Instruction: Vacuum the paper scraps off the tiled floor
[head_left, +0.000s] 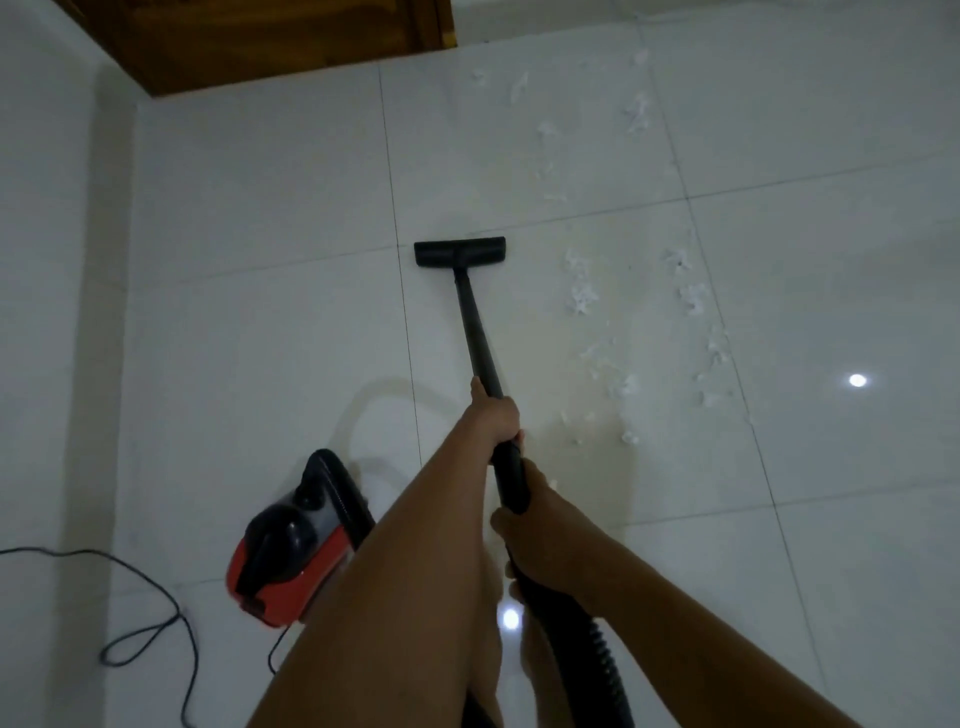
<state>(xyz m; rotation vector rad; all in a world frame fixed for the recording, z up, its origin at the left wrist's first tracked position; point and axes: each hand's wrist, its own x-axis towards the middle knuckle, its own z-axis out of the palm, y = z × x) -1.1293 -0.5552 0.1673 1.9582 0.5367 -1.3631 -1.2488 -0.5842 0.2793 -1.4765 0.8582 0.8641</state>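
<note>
person's left hand (494, 413) grasps the black wand (475, 332) partway up its length, fingers wrapped round the tube, arm reaching in from the lower left. right hand (535, 525) sits lower and nearer the body, clenched round the thicker grip where the wand joins the ribbed black hose (587, 639); the hose drops away toward the bottom edge of the view. the wand slopes forward and down to the flat black floor head (460, 252), which lies on the tiled floor (260, 338) near mid-floor, just beside a crossing of grout lines, on bare tile. white paper scraps (581, 293) lie to the right of the head and wand in two loose trails, running from the far edge of the floor toward the person; the nearest bits sit just right of the hands, and none touches the head. red and black vacuum canister (291, 551) stands on the floor to the left of the arms, close to the left wall (52, 260). a dark power cord (150, 629) loops over the near-left corner of the floor. a brown wooden door (260, 36) closes the far-left corner. a round light reflection (857, 380) shows on the glossy tile at right.
</note>
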